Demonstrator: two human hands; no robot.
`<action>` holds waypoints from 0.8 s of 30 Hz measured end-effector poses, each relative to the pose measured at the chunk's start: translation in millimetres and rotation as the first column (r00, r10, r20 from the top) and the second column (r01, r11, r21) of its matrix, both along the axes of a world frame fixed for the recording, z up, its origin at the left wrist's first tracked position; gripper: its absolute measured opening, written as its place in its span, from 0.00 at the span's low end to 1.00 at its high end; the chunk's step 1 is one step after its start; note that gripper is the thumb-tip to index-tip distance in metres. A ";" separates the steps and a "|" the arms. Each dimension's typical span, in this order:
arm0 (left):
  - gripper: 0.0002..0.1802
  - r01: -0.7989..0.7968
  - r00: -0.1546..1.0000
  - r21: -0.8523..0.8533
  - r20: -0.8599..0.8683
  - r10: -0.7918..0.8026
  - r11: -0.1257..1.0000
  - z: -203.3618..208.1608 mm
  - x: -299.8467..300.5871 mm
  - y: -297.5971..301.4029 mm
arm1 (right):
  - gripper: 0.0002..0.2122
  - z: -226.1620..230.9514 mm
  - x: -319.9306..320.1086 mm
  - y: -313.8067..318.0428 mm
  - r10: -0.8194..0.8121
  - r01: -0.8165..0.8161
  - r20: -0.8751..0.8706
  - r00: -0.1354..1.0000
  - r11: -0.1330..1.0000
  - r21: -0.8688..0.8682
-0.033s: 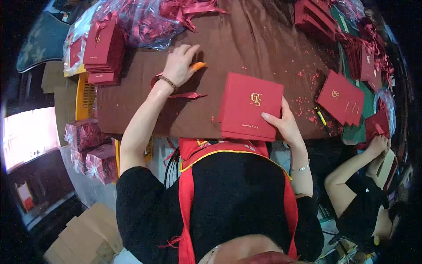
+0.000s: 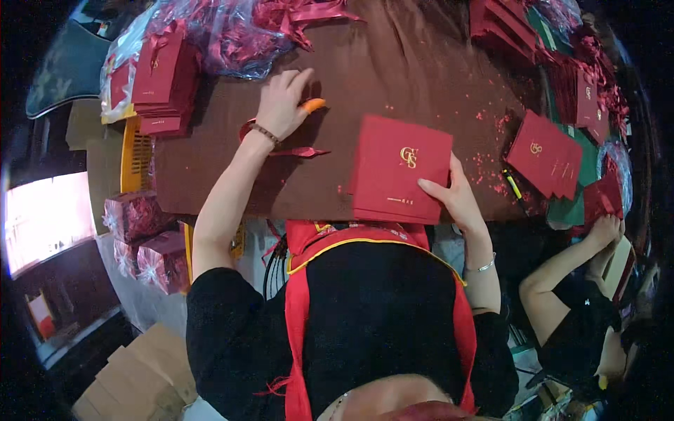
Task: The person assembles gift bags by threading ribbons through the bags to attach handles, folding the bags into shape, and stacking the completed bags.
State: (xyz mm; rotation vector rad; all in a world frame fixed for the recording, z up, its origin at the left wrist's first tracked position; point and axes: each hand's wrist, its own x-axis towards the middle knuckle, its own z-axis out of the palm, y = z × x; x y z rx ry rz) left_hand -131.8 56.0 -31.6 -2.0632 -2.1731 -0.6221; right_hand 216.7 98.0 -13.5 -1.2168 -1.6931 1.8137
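My right hand grips the right edge of a small stack of flat red paper packets with a gold emblem, its thumb on top. The stack is at the table's near edge, before my apron. Over to the left, my left hand is held over the brown cloth, fingers outstretched and holding nothing visible. An orange finger cover sits on its thumb. A red ribbon lies by the left wrist, partly hidden under it.
Ribbon-tied red packets are stacked at the far left beside plastic-wrapped ribbons. Fanned packets and a yellow cutter-like tool lie to the right, among red scraps. A co-worker's hand holds a red piece at far right.
My left hand has shifted slightly left and away from me. My right hand and the stack stay in place.
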 end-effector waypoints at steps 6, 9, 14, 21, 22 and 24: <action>0.25 -0.018 1.000 -0.131 -0.020 0.015 0.991 -1.9 -8.0 -34.0 | 0.44 4.9 -4.9 1.4 0.003 -0.003 -0.049 0.999 1.000 0.006; 0.20 -0.015 1.000 -0.112 0.006 0.016 0.994 -7.0 -9.6 -32.1 | 0.49 14.1 -4.0 2.7 -0.057 0.013 0.214 0.975 0.979 0.205; 0.09 -0.018 0.999 0.015 0.028 0.017 1.000 -11.8 -12.2 -20.6 | 0.51 34.3 -8.2 13.6 -0.033 -0.248 0.434 0.900 0.781 0.573; 0.05 -0.004 0.848 -0.036 0.529 0.023 0.999 24.1 46.1 -17.0 | 0.35 31.1 -43.1 36.5 -0.094 -0.393 0.481 0.872 0.450 0.802; 0.05 0.054 0.765 -0.043 0.644 -0.014 0.998 33.9 59.9 -18.8 | 0.31 32.8 -49.2 35.2 -0.121 -0.415 0.489 0.864 0.380 0.827; 0.08 0.121 0.725 -0.002 0.684 -0.087 0.993 34.9 80.1 -20.9 | 0.29 27.6 -54.2 34.2 -0.028 -0.482 0.548 0.836 0.439 0.758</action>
